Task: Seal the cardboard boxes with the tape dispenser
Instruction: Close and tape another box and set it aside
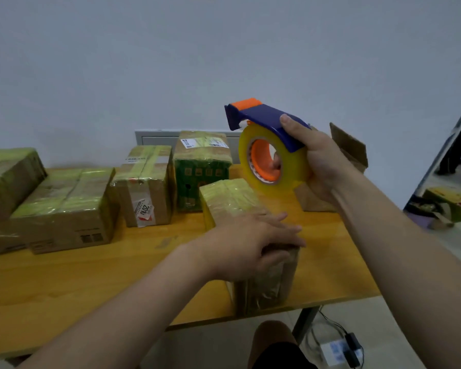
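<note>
My right hand grips a blue and orange tape dispenser with a roll of clear yellowish tape, held up in the air above the table's right part. A narrow cardboard box, wrapped in tape on top, lies lengthwise near the table's front edge. My left hand rests on the near end of this box, fingers straight across its top and thumb down its front side. The dispenser is lifted clear of the box.
On the wooden table stand several taped boxes: a large one at left, a taller one and a green printed one behind. An open cardboard box stands behind my right hand. Cables and an adapter lie on the floor.
</note>
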Demonstrator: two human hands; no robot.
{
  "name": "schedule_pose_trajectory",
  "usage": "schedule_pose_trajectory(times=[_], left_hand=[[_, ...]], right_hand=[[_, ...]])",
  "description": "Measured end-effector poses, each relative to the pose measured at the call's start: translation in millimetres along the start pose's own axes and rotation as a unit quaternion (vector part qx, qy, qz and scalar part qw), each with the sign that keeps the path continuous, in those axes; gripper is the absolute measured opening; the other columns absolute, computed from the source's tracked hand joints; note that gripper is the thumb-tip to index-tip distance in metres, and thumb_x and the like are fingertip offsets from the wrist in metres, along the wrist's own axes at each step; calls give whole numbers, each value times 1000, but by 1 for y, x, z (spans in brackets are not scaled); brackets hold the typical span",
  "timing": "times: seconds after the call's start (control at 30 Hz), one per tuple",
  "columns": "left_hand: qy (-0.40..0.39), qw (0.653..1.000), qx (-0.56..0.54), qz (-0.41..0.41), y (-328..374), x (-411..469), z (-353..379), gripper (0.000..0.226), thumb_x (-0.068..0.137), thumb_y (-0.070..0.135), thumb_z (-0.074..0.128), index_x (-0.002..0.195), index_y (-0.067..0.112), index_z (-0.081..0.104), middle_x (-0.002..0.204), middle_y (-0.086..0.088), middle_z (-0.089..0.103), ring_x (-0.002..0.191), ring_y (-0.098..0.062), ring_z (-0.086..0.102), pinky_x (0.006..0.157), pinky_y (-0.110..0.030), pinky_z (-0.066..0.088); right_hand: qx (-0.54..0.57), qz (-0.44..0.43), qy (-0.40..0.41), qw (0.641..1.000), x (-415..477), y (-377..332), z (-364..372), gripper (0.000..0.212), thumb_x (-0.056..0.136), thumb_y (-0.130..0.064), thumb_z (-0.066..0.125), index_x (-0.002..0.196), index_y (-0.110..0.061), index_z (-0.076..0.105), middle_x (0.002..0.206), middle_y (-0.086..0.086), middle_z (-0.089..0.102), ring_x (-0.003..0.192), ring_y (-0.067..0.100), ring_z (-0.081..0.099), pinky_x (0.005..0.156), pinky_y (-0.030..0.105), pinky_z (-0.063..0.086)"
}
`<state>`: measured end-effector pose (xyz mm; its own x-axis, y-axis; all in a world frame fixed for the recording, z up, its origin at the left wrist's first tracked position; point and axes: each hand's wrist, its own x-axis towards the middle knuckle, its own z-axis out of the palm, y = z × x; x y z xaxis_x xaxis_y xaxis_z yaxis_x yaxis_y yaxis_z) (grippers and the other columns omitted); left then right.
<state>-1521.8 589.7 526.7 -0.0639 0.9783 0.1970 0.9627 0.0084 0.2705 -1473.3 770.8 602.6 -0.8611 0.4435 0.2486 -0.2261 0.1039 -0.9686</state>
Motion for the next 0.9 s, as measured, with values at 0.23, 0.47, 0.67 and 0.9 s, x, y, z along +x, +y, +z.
schedule_pose_trajectory(times=[0.23, 0.47, 0.67, 0.9], left_hand=[[286, 957, 54, 21, -20, -30, 14, 31, 83, 46, 84, 94, 17, 81, 100, 5, 76, 92, -12, 71, 73, -37, 59], [405, 877, -127, -224, -63, -22, -5, 19, 99, 33, 65, 100, 20, 79, 94, 13, 73, 89, -7, 69, 75, -28, 58], [116, 923, 69, -361, -104, 47, -22, 31, 108, 39, 41, 103, 15, 62, 110, -8, 63, 116, -33, 51, 103, -47, 44], [-45, 908, 120, -398, -123, 95, -25, 46, 108, 54, 28, 97, 19, 54, 103, -5, 58, 96, -27, 58, 85, -42, 47]], right_hand=[[129, -16, 129, 983, -7, 38, 46, 35, 87, -49, 75, 101, -17, 79, 96, 7, 79, 85, 24, 77, 72, 37, 62], [78, -116, 139, 980, -29, 62, 73, 27, 92, -43, 69, 86, -18, 76, 77, 10, 74, 60, 21, 69, 56, 27, 56], [116, -110, 183, 970, -29, 64, 61, 20, 91, -42, 68, 89, -25, 77, 78, -1, 75, 65, 14, 72, 54, 21, 55], [125, -93, 195, 968, -20, 70, 51, 19, 93, -46, 67, 86, -32, 79, 77, -1, 75, 67, 14, 73, 55, 22, 56]])
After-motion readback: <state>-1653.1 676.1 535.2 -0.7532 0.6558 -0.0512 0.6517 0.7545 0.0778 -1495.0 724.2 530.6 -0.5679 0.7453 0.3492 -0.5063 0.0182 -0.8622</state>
